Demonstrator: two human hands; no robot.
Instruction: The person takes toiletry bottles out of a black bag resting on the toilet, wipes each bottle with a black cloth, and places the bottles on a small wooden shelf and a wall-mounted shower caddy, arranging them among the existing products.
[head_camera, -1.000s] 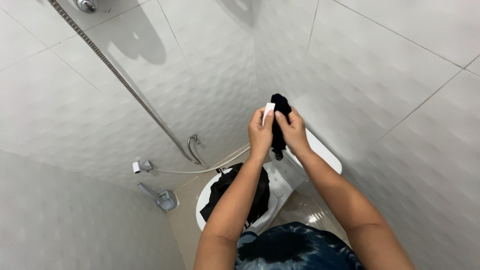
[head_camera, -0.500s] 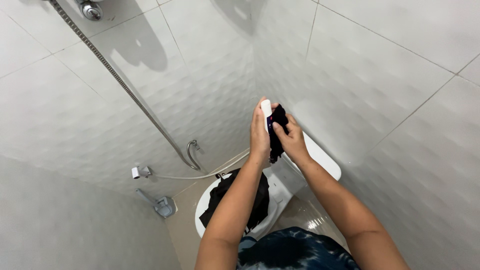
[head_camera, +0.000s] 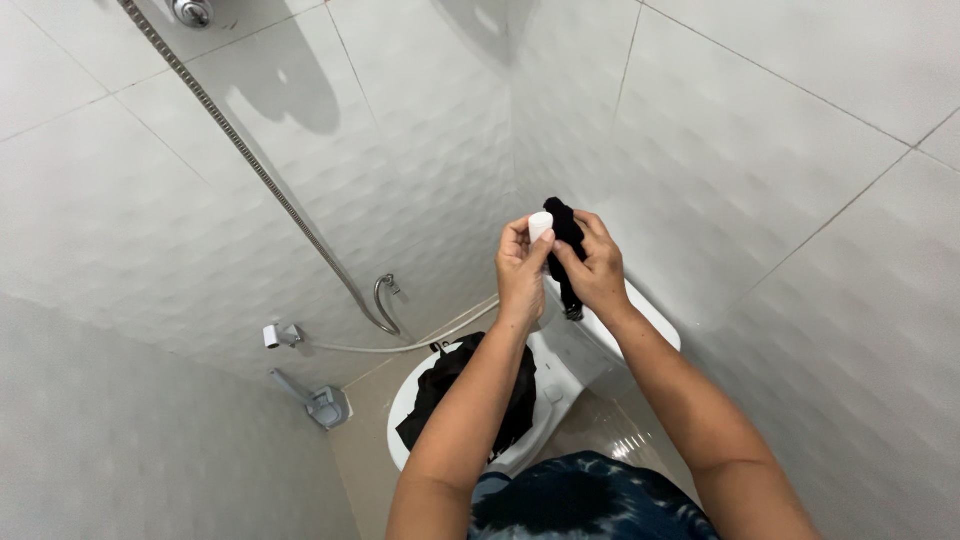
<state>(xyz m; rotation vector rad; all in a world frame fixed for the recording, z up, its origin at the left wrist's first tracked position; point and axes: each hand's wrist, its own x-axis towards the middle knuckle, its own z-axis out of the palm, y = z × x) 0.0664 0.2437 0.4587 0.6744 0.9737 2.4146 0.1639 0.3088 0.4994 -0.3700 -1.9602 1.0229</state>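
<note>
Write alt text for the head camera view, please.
Two bare hands, left hand and right hand, hold a small white object and black cloth above a white toilet draped with a black garment, in a white-tiled corner.

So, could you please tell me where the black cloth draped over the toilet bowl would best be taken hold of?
Probably at the bunched upper fold of the black cloth, coming from above: it lies draped over the toilet with its lower edge hanging over the rim, so the raised middle offers the fullest grip.
</note>
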